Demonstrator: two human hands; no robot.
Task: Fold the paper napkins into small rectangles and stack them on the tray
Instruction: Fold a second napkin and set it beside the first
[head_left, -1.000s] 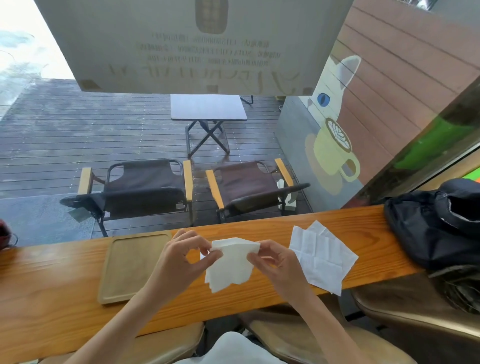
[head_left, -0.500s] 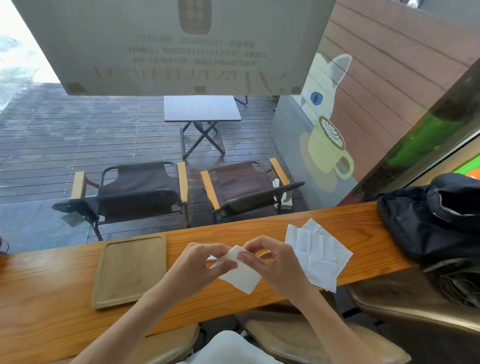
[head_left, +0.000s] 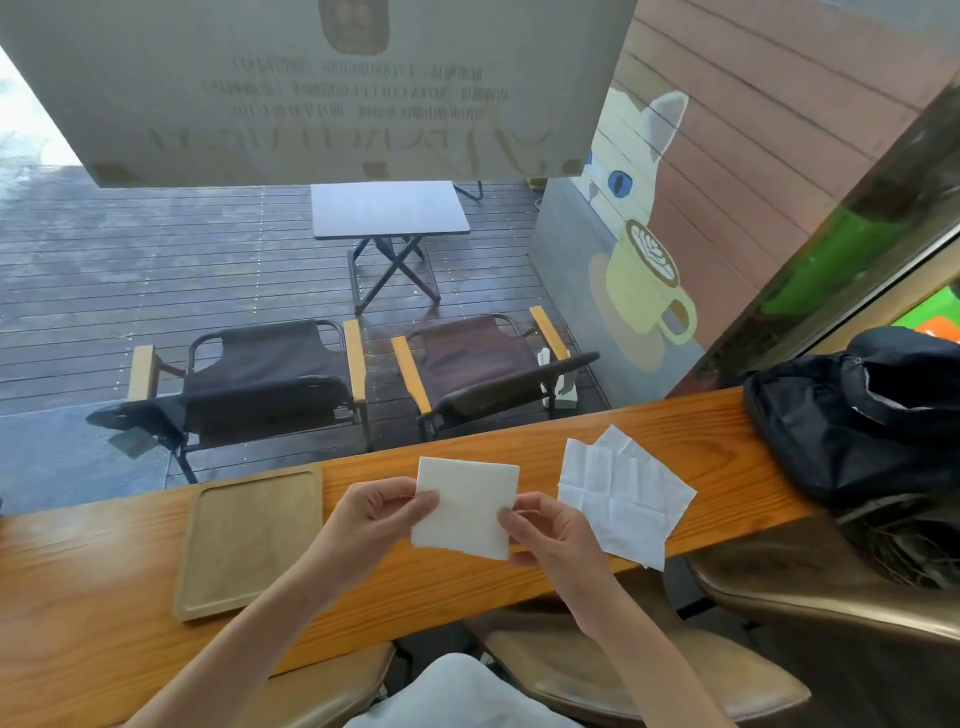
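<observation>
A pale lap (head_left: 457, 691) and brown padded seats (head_left: 639, 670) show at the bottom edge, beneath the person's forearms. Above them, the left hand (head_left: 374, 519) pinches the left edge of a folded napkin (head_left: 465, 506) between thumb and fingers, while the right hand (head_left: 550, 530) pinches its right edge the same way. The two hands are apart, with the napkin stretched flat between them and held just above the wooden counter (head_left: 467, 592). Left of the hands, a wooden tray (head_left: 249, 540) lies flat on the counter, with nothing on it. Right of the hands, a small pile of unfolded napkins (head_left: 623, 499) lies on the counter, its near corner hanging over the edge. Further right, a black bag (head_left: 852, 415) rests on the counter's end. Beyond the window stand two folding chairs (head_left: 270, 374), then a small folding table (head_left: 389, 208) on dark decking, and a wall painted with a cat (head_left: 639, 156) and a coffee cup.
</observation>
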